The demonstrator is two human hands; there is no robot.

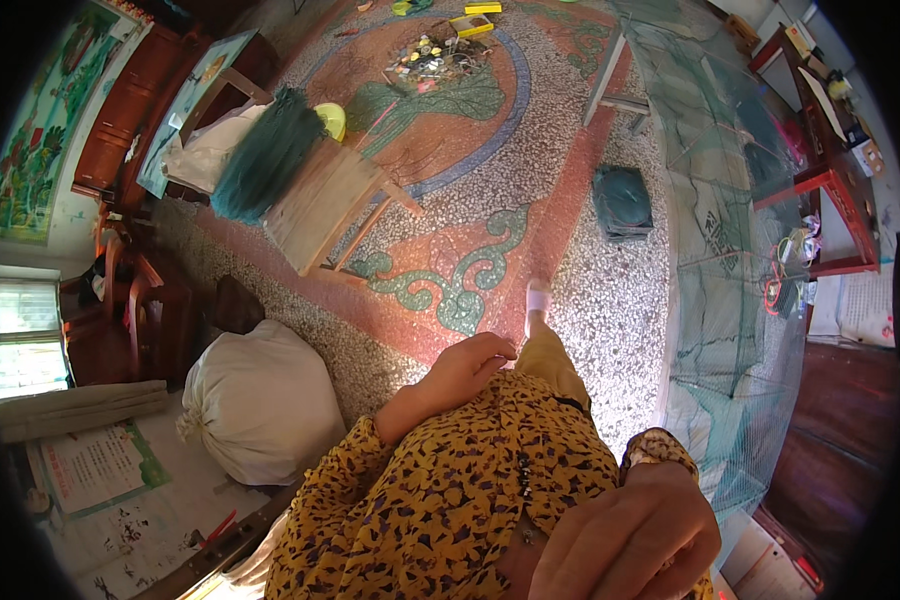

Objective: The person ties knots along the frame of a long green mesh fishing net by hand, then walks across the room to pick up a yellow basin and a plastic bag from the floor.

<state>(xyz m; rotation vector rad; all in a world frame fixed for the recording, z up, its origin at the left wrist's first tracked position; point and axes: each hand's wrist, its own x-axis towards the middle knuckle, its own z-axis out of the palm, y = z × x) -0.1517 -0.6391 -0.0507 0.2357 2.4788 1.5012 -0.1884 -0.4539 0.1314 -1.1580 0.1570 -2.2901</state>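
My left hand (462, 372) rests in front of my waist, against the patterned yellow shirt (440, 460). Its fingers are bent and close together, and the palm side is hidden. Close below the camera, my right hand (635, 540) is raised before my chest with its fingers curled in. Whatever it may hold is out of sight. Past my feet, a low wooden bench (320, 205) stands on the floor with a bundle of dark green netting (268, 155) over its far end. A folded dark green net pack (622, 203) lies on the floor to the right.
A long green net (705, 260) stretches along the right side. A tied white sack (262, 405) sits at my left, near wooden chairs (155, 310). Farther off lie a pile of small pieces (435, 60), a yellow-green basin (331, 121) and a yellow box (471, 25).
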